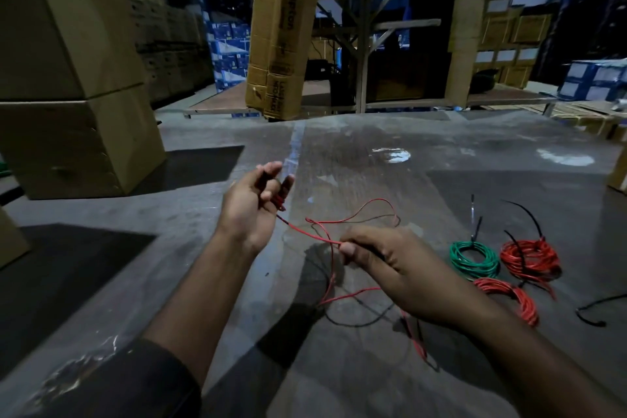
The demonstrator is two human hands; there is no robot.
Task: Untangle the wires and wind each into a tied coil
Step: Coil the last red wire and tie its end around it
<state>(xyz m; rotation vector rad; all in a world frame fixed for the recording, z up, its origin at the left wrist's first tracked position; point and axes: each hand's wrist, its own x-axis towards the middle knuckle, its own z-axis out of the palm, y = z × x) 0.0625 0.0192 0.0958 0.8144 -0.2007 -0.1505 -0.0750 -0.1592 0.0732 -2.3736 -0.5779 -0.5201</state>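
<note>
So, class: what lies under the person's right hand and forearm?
Under the right hand, loose red wire and a dark wire trail over the grey floor. Part of one red coil sits beside the forearm; where the strands cross beneath it is hidden.

I see a thin red wire (314, 236), one green wire coil (473, 256), two red coils (529, 258), and brown cardboard boxes (68, 78).
</note>
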